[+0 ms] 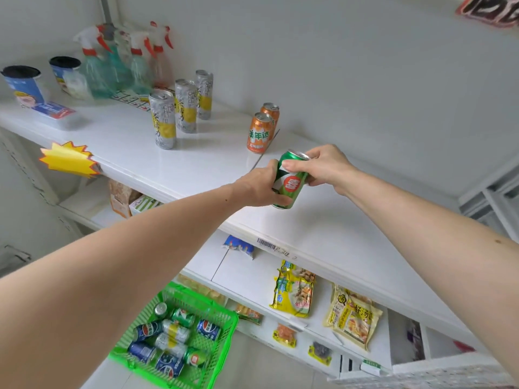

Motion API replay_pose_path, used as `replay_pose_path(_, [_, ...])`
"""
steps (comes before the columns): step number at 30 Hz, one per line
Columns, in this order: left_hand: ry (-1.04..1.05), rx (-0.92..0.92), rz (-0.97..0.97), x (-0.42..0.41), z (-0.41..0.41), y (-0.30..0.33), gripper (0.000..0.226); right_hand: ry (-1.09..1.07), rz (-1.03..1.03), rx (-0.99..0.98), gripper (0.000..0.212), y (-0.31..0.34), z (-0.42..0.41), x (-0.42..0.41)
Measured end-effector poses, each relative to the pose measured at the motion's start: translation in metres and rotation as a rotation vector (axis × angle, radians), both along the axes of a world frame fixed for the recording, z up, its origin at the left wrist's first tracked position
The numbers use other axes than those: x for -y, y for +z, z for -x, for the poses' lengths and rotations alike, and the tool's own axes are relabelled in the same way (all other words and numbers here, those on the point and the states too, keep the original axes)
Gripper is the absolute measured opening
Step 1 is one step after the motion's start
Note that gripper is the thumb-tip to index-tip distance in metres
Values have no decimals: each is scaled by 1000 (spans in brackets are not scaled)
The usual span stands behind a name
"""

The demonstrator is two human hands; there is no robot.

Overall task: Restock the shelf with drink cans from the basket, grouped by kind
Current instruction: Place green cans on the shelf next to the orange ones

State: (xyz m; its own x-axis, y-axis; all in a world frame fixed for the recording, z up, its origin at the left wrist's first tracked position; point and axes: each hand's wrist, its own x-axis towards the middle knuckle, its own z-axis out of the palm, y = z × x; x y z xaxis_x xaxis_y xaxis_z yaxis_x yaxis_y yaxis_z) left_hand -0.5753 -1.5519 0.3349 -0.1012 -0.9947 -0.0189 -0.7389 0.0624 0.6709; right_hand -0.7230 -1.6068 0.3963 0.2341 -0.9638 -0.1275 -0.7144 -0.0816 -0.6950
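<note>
Placement of a green can [290, 179] looks to be the step in hand: it sits tilted at the centre of the frame, just above the white top shelf [196, 164], and no other green can stands there yet. The left hand [259, 186] wraps the can's lower body from the left, while the right hand [323, 167] pinches its upper rim with curled fingers, so both hands hold the one can. Both arms reach forward from the lower corners of the frame.

Next, I judge, the can needs righting and setting down in its own spot, to the right of the two orange cans [259, 131], which stand above centre. Three tall silver-and-yellow cans [179, 108] stand further left. The green basket [224, 327], at lower centre, holds more cans of blue, green and silver-yellow kinds.
</note>
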Motion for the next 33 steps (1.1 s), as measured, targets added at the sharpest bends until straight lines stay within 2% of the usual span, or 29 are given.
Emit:
replay_pose_path(7, [13,172,-7,64,-17,1,78,-116,72,-12,49,1,-13,71])
replay_pose_path(14, [-15,492,-5,105,-19,-8,66,-244,89,-84,72,-13,-8,157])
replay_pose_path(18, [-36,617,-33,131,-16,-22,63,-237,99,-145,68,-22,-9,197])
replay_pose_path(22, [-11,639,-75,152,-13,-37,61,-218,132,-182,62,-34,-12,230])
replay_pose_path(28, [3,632,-110,165,-4,-46,60,-166,114,-186,71,-48,-18,258])
replay_pose_path(33, [6,657,-168,170,1,-51,57,-162,125,-195,67,-52,-19,270])
